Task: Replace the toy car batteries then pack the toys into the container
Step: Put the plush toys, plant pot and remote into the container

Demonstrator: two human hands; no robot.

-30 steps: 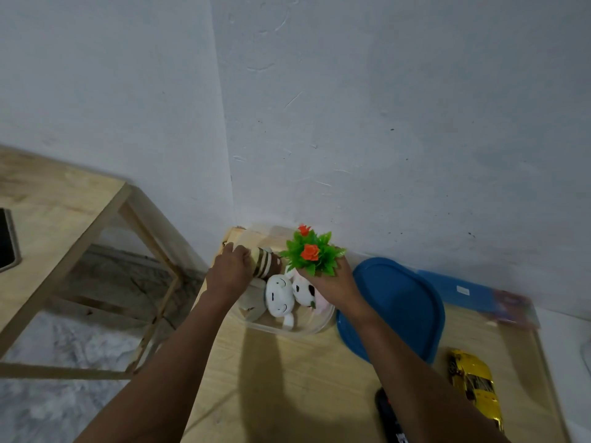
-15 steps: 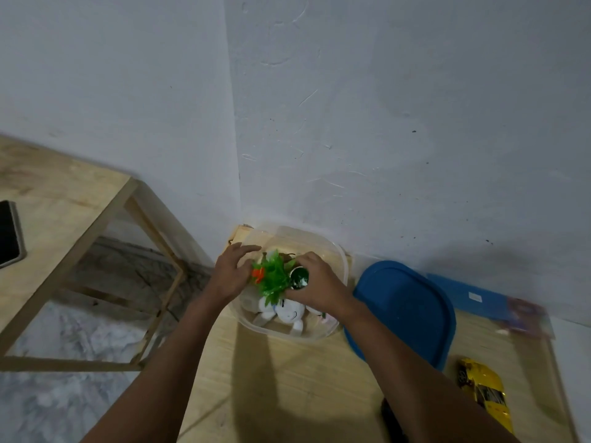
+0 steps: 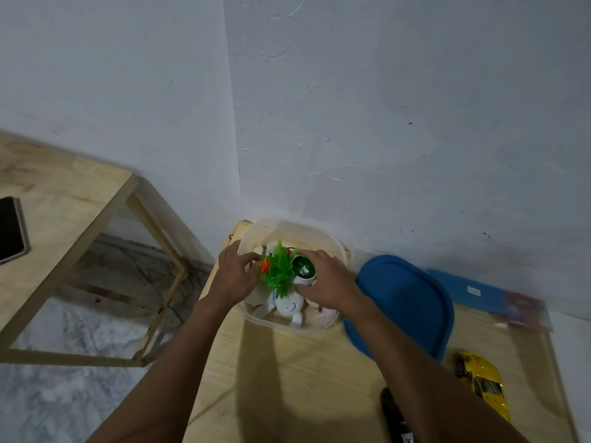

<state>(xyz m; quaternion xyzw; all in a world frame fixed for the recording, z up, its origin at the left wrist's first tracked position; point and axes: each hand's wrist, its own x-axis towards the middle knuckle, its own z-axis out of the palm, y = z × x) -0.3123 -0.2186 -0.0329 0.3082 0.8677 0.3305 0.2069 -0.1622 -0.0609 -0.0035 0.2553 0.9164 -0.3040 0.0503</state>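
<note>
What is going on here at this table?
A person is packing toys into a clear container on the wooden table. The right hand holds a small potted plastic plant, tipped sideways, over the plush toys already inside. The left hand is at its leaves; whether it pinches them is unclear. The blue lid lies beside the container, and the yellow toy car is still out on the table.

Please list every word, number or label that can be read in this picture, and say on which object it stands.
No text can be read.
White label on the blue flat pack: too small to read.
White marks on the black object at the bottom edge: blurred.
Print on the colourful packet: blurred.
</note>
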